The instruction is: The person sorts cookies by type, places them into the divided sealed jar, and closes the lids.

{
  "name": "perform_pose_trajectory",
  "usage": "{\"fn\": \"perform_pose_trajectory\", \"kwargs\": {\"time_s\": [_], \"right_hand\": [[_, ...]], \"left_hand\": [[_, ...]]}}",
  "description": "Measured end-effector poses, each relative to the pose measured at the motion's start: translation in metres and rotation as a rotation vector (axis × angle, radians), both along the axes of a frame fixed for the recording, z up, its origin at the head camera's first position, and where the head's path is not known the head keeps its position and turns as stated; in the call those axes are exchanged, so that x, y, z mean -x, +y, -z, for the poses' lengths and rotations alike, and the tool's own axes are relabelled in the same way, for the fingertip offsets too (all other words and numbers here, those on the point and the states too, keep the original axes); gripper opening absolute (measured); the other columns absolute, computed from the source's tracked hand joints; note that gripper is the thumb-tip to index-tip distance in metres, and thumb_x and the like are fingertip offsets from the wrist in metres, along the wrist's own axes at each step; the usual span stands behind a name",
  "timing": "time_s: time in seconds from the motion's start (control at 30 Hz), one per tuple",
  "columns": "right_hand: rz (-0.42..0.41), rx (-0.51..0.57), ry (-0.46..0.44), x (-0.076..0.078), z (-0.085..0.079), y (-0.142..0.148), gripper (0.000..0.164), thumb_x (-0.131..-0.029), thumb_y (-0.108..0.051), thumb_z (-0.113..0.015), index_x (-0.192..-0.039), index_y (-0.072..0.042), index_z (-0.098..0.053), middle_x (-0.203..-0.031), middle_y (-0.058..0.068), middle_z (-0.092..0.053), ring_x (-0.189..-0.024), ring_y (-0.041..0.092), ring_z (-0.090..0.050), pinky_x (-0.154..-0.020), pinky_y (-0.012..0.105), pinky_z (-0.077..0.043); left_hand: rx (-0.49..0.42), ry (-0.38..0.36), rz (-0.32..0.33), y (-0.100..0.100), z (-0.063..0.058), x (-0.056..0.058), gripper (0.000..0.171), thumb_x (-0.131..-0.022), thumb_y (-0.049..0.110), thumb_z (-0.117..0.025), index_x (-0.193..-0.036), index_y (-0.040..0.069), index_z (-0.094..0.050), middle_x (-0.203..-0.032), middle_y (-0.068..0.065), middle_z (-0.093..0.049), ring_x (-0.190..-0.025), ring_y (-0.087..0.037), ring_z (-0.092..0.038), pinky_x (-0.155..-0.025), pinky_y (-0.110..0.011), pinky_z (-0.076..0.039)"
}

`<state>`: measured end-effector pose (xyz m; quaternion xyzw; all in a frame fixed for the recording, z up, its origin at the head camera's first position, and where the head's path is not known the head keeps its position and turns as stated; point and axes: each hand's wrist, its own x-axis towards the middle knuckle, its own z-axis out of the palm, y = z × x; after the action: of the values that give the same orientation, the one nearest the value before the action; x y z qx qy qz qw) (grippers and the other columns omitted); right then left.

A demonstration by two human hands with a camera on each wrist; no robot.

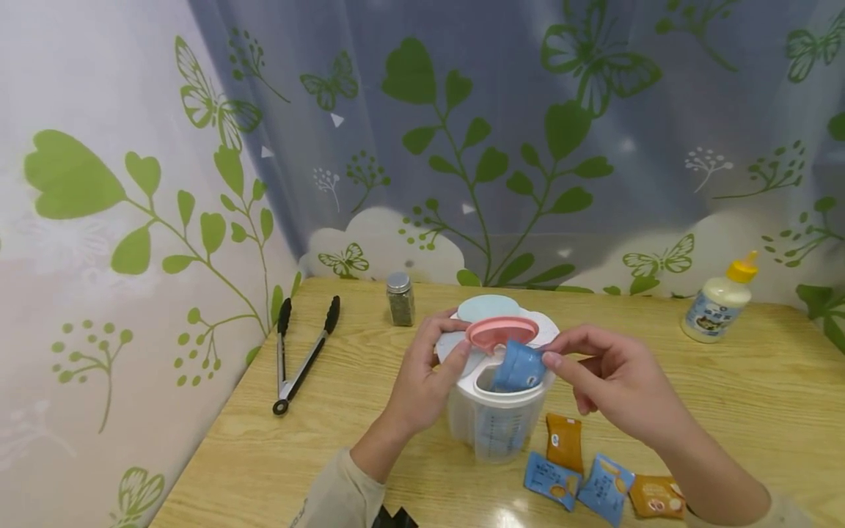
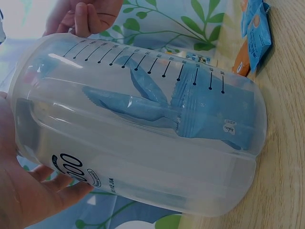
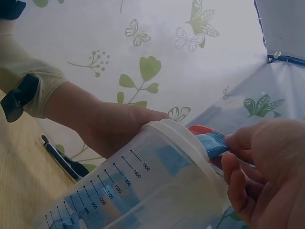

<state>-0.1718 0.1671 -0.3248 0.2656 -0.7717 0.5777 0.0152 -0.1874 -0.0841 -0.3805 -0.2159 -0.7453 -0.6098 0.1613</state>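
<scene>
Packet (image 1: 520, 367) was pinched by right hand (image 1: 620, 383), jar (image 1: 500, 427) gripped by left hand (image 1: 424, 372), its apparent logo (image 2: 76, 168) shown only from left wrist.

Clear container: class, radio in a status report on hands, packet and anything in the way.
Left hand grips clear container near lid. Right hand pinches blue packet, partly inside lid opening. Pink flap raised; nothing visibly blocking.

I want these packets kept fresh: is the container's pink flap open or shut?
Open. The pink flap is raised, and the right hand pinches a blue packet in the container's uncovered opening.
</scene>
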Motion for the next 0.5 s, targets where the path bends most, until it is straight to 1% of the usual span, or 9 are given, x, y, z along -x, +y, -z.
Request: {"fn": "perform_pose_trajectory", "kwargs": {"time_s": [0.1,0.2,0.37,0.5], "right_hand": [[-0.046,0.025,0.006,0.002,0.003,0.001,0.012,-0.096,-0.002,-0.062,-0.108,-0.002,-0.066,-0.090,-0.007,-0.073,-0.042,0.019,-0.043,-0.039,0.032,-0.041],[-0.090,0.058,0.004,0.004,0.007,0.004,0.017,-0.096,0.002,-0.060,-0.112,0.001,-0.065,-0.106,-0.004,-0.076,-0.041,0.019,-0.041,-0.038,0.033,-0.039],[-0.130,0.115,-0.045,0.004,0.012,0.012,0.022,-0.096,0.005,-0.059,-0.117,0.003,-0.063,-0.109,-0.003,-0.076,-0.043,0.021,-0.037,-0.039,0.034,-0.036],[-0.154,0.141,-0.074,0.005,0.017,0.019,0.025,-0.095,0.007,-0.058,-0.120,0.003,-0.062,-0.110,-0.003,-0.075,-0.044,0.023,-0.035,-0.039,0.035,-0.035]], "left_hand": [[0.004,-0.008,-0.007,0.000,0.001,0.000,0.022,-0.098,0.016,-0.055,-0.118,0.005,-0.059,-0.144,-0.014,-0.050,-0.135,-0.030,-0.049,-0.086,-0.028,-0.058],[0.003,-0.015,-0.008,0.001,0.000,-0.001,0.023,-0.098,0.016,-0.055,-0.118,0.005,-0.059,-0.144,-0.014,-0.050,-0.135,-0.030,-0.048,-0.086,-0.028,-0.058],[0.007,-0.020,-0.012,0.001,-0.001,-0.001,0.023,-0.098,0.016,-0.055,-0.118,0.005,-0.059,-0.145,-0.014,-0.049,-0.135,-0.028,-0.049,-0.084,-0.029,-0.059],[0.006,-0.009,-0.010,0.001,0.000,0.000,0.023,-0.098,0.016,-0.055,-0.118,0.005,-0.059,-0.145,-0.015,-0.050,-0.134,-0.029,-0.049,-0.083,-0.029,-0.059]]}}
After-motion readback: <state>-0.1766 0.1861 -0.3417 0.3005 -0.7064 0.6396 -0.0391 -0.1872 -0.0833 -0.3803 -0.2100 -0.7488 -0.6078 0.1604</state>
